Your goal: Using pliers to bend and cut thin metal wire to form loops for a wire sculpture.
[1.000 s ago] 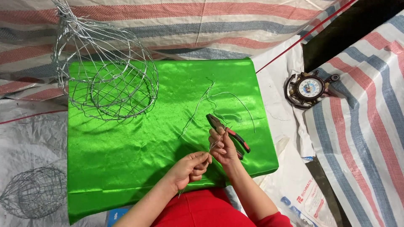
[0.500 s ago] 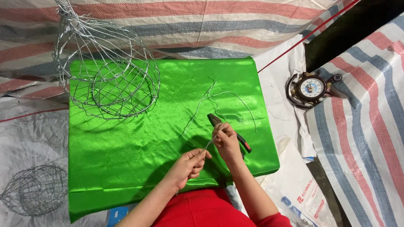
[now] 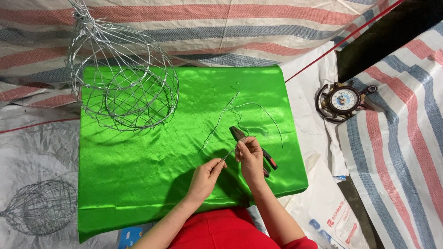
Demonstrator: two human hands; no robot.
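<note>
Green cloth (image 3: 138, 170): glossy satin sheet under both hands; it covers the work surface on all sides of them.
Wire frame (image 3: 122, 85): finished-looking cage of thin silver wire, up and well to the left of the hands; judged complete, as no hand touches it.
Second frame (image 3: 39, 207): smaller wire cage, far left of the left hand, off the cloth.
Loose wire (image 3: 221, 122): bent strands lying just beyond the hands; judged to be stock not yet worked.
Short wire (image 3: 228, 155): piece spanning the gap between the two hands; judged to be the part in work, shaping barely begun.
Left hand (image 3: 206, 177): fingers pinched narrow on the near end of the short wire; forearm running back toward the red garment (image 3: 221, 233).
Right hand (image 3: 251, 157): closed around the pliers (image 3: 251, 144), thumb and forefinger also nipping the far end of the wire; wrist slightly raised.
Pliers: nose pointing away and to the left; red-and-black handles trailing right of the palm.
Clock (image 3: 342, 100): wheel-shaped, well to the right of the right hand.
</note>
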